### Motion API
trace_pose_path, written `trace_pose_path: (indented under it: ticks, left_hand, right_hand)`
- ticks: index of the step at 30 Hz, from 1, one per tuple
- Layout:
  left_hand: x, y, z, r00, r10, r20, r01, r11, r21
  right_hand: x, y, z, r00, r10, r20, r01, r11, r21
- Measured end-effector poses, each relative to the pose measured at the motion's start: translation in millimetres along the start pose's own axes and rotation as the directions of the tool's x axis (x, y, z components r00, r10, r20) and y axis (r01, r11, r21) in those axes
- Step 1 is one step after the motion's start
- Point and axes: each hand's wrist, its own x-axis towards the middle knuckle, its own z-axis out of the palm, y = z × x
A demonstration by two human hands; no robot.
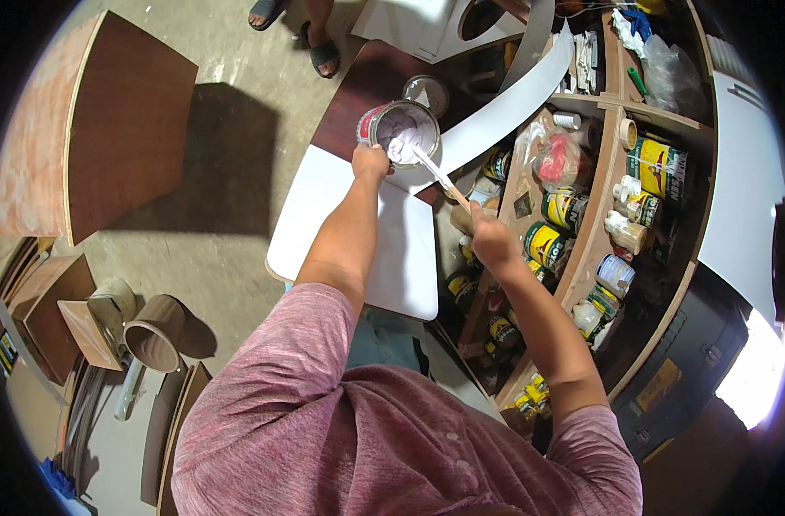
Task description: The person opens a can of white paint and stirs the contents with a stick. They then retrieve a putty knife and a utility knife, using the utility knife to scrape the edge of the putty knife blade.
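Note:
A round metal can (366, 125) with a red label stands tilted toward me on the dark end of a work surface. Thick whitish paste (405, 144) fills part of it. My left hand (371, 162) is closed on the can's near rim and steadies it. In my right hand (496, 241) is a wooden stirring stick (458, 198), its far end coated white and dipped in the paste. Just beyond the can lies a round lid (426, 92) smeared with residue. The fingers of my right hand are partly hidden behind its back.
White panels (358, 232) lie under and before the can. A curved white strip (504, 112) arcs past its right side. Shelves (573, 258) at right hold several paint cans. A plywood box (126, 129) stands at left. A person's sandaled foot (322, 53) is beyond.

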Motion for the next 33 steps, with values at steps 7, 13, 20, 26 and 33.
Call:
trace_pose_path:
  ticks: [7, 13, 20, 26, 33]
  left_hand:
    - [-5, 3, 0, 0.999, -0.038, -0.019, 0.037, 0.998, -0.058]
    - [2, -6, 1, 0.999, -0.029, 0.016, 0.03, 0.993, -0.115]
    - [-13, 8, -6, 1.0, -0.018, 0.019, 0.02, 0.995, -0.101]
    - [2, -1, -3, 0.999, -0.017, 0.032, 0.019, 0.997, -0.072]
    - [4, -2, 2, 0.999, -0.034, -0.009, 0.034, 0.999, -0.025]
  right_hand:
    - [-6, -32, -76, 0.855, 0.343, 0.39, -0.371, 0.929, -0.003]
    - [-7, -37, -91, 0.826, 0.41, 0.386, -0.469, 0.881, 0.067]
    - [50, -18, -9, 0.979, 0.175, 0.106, -0.205, 0.838, 0.506]
    - [62, -8, 11, 0.941, 0.261, 0.214, -0.292, 0.948, 0.127]
    - [0, 13, -12, 0.932, 0.227, 0.282, -0.238, 0.971, 0.006]
